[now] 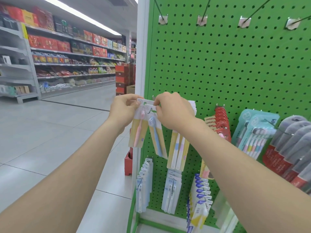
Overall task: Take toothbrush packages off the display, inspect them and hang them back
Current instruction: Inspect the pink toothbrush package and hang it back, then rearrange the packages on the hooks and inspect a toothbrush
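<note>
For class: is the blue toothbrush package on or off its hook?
On: metal hook tip shows through the slot in the blue toothbrush package.

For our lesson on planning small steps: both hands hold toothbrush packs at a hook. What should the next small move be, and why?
Probably the right hand should slide the blue pack further onto the hook: its tip shows in the pack's slot, while the left hand holds the pink pack aside.

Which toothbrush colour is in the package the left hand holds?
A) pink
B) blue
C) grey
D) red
A: the left hand pinches the top of the pink toothbrush package, while the blue toothbrush package is pinched by the right hand.
</note>
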